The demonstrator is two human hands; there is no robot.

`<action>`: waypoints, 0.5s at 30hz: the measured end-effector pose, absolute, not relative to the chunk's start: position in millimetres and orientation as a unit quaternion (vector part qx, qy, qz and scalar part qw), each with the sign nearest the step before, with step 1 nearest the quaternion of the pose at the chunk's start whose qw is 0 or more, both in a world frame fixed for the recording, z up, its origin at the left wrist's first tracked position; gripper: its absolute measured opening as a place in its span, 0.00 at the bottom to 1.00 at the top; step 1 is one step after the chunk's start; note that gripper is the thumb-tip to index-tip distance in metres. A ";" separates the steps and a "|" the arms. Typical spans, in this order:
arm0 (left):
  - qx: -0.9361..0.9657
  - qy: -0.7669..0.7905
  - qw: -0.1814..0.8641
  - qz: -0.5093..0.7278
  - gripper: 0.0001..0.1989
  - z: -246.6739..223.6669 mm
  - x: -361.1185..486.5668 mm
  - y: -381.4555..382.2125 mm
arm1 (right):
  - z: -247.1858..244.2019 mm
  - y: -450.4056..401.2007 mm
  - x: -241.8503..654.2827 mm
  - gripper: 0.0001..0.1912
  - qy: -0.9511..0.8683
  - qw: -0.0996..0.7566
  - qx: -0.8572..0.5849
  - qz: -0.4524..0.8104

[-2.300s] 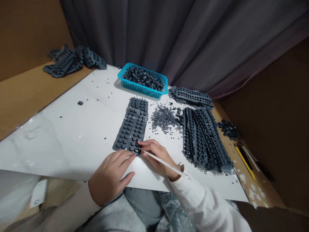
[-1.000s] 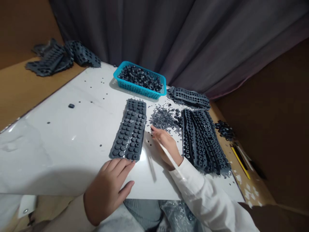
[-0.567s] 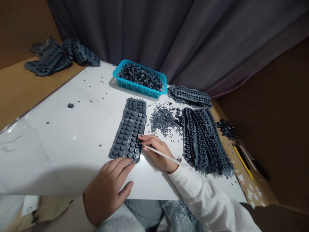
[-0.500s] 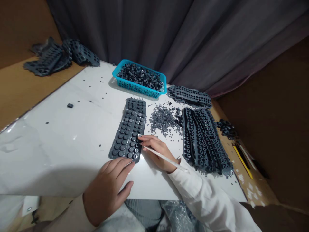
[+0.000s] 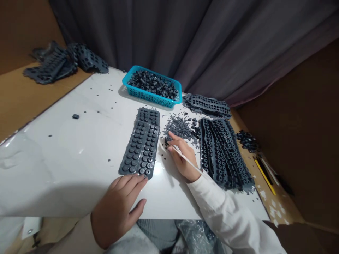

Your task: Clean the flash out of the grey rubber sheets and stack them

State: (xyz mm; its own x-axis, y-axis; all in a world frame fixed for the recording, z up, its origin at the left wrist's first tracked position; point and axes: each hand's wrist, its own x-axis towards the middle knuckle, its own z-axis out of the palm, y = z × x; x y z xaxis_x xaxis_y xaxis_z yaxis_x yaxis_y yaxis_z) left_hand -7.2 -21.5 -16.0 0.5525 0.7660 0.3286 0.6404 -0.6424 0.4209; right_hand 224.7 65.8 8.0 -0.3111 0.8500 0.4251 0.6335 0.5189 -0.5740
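A dark grey rubber sheet (image 5: 139, 144) with rows of round raised knobs lies lengthwise on the white table. My left hand (image 5: 122, 201) rests its fingertips on the sheet's near edge, fingers stretched and thumb apart. To the right, my right hand (image 5: 184, 157) is closed around a thin white stick (image 5: 189, 162), whose tip points left. That hand hovers at the near side of a scattered pile of tiny grey discs (image 5: 178, 127). Whether its fingertips also hold a disc is too small to tell.
A blue basket (image 5: 150, 100) full of small dark pieces stands at the back. Stacked rubber sheets (image 5: 225, 155) lie on the right, with another stack (image 5: 209, 104) behind. More sheets (image 5: 57, 63) are heaped at far left. A yellow tool (image 5: 265, 176) lies by the right edge.
My right hand has moved from the knobs on the sheet rightward and away from me to the disc pile, still holding the white stick. My left hand stays on the sheet's edge.
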 end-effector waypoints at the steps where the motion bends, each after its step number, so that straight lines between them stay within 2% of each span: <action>1: 0.872 0.402 0.127 0.247 0.19 -15.9 -7.0 -21.2 | 9.0 62.6 222.7 0.07 -0.791 0.360 -0.456 0.189; 4: 0.871 0.408 0.127 0.245 0.20 -16.2 -6.5 -21.1 | 8.9 53.6 215.4 0.06 -0.782 0.370 -0.427 0.262; 8: 0.869 0.414 0.133 0.237 0.20 -17.8 -7.2 -22.6 | 6.0 50.0 209.7 0.06 -0.767 0.392 -0.437 0.260; 15: 0.867 0.415 0.129 0.244 0.19 -17.4 -7.3 -22.5 | 1.8 55.3 204.8 0.06 -0.790 0.374 -0.396 0.280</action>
